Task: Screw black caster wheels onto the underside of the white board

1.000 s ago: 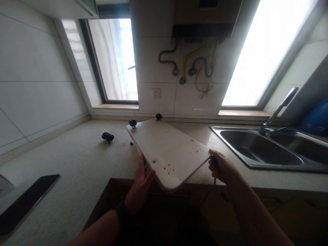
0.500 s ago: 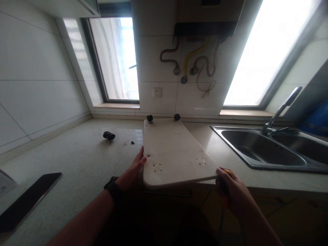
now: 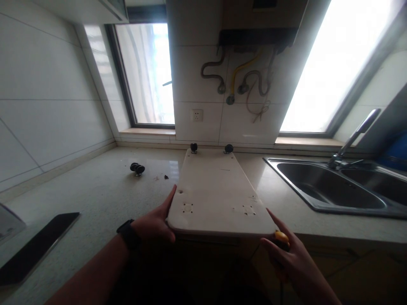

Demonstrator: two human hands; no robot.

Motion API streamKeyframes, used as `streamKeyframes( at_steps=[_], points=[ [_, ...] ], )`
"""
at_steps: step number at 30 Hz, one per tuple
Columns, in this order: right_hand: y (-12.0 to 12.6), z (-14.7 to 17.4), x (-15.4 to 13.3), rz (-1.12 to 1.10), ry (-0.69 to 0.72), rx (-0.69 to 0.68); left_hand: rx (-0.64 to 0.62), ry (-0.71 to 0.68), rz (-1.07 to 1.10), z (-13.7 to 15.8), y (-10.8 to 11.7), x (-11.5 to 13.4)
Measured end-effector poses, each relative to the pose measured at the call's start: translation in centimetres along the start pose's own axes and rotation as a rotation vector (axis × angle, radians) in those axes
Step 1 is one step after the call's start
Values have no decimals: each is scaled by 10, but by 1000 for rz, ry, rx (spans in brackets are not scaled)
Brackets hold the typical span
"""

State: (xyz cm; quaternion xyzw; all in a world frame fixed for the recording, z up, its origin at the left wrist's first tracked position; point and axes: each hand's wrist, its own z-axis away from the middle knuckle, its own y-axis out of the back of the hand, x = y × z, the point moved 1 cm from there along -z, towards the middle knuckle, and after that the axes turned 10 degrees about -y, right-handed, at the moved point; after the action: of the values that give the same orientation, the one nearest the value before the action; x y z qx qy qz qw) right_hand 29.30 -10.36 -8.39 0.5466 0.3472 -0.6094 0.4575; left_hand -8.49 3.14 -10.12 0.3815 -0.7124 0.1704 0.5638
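head view: left hand (image 3: pixel 155 223) spread round near left corner of white board (image 3: pixel 216 182), against the edge; gripping or not, cannot tell. right hand (image 3: pixel 291 248), well apart from left, curled round yellow-and-black tool (image 3: pixel 281 236), fingers at board's near right corner. board over counter (image 3: pixel 108 190), near end at counter's front, small holes (image 3: pixel 249 209) toward both near corners, two black casters (image 3: pixel 228 148) at far end. loose casters (image 3: pixel 138 169) lying left; sink (image 3: pixel 330 186) right.
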Motion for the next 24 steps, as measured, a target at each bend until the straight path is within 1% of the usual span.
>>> streamKeyframes(
  at_steps=[3,6,9,14,20,24],
  points=[
    [-1,1,-2,26,-36,21,8,-39,-83,1,-3,-7],
    [-3,0,-2,11,-66,-6,30,-86,-111,0,-5,-11],
    [-6,-4,-2,-17,-81,-17,68,-99,-133,-4,-7,-16],
    [-12,-17,-2,-46,-61,15,144,-96,-135,-12,-8,-20],
    [-19,-35,1,-27,-25,14,194,-126,-146,-19,0,-29],
    [-26,-43,1,-26,-20,20,220,-88,-100,-22,1,-29]
  ],
)
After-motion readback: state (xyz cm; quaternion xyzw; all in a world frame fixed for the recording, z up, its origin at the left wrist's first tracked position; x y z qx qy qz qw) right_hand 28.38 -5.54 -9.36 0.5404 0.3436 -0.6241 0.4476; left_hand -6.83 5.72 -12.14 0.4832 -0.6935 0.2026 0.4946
